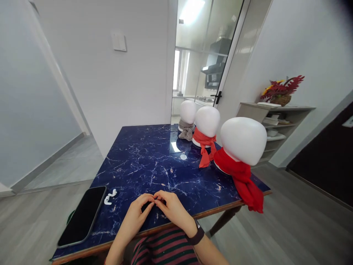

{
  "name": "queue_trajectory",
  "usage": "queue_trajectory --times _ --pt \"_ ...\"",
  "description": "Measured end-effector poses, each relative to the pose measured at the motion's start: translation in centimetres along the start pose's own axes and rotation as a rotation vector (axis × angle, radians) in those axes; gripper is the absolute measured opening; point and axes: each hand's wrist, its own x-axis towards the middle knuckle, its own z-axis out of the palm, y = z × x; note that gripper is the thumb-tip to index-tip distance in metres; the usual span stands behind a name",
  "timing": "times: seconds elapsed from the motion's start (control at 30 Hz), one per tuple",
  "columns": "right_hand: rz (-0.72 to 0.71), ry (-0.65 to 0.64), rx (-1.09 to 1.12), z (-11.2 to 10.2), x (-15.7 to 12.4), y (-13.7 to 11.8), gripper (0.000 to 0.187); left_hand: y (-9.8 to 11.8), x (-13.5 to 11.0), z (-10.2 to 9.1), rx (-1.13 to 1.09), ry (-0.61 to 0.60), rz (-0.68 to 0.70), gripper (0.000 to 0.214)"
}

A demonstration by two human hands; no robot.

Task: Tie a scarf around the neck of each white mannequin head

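My left hand (138, 215) and my right hand (172, 209) rest over the table's front edge, their fingertips meeting. A gap shows between thumb and fingers on each hand, and I see no object in either. Left of them, two white earbuds (110, 197) lie beside a large smartphone (82, 216) with a dark screen. On the right stand three smooth white head forms, the nearest head form (244, 140) wrapped in a red scarf (242, 176). Behind it, the middle head form (207, 120) wears a coral scarf (205, 145), and the farthest head form (188, 112) a grey scarf (186, 129).
The dark blue marbled table (138, 154) has a wooden edge. Past it are a wall with a white switch plate (119, 42) and a glass door (201, 55). At right stands a low shelf (278, 110) bearing a basket of red leaves (284, 92).
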Motion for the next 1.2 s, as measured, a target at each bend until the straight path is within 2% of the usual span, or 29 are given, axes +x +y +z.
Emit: queue_trajectory --times 0.2,0.37,1.2 --pt "0.015 -0.002 0.015 -0.12 -0.01 -0.32 0.014 0.07 -0.03 0.03 -0.023 0.002 -0.051 0.022" --pt "0.015 -0.009 0.005 -0.12 -0.06 -0.33 0.014 0.10 -0.03 0.03 -0.062 0.014 -0.032 0.018" --pt "0.012 -0.017 -0.009 -0.22 -0.18 -0.63 0.015 -0.53 -0.12 0.09 -0.015 -0.093 -0.067 0.023"
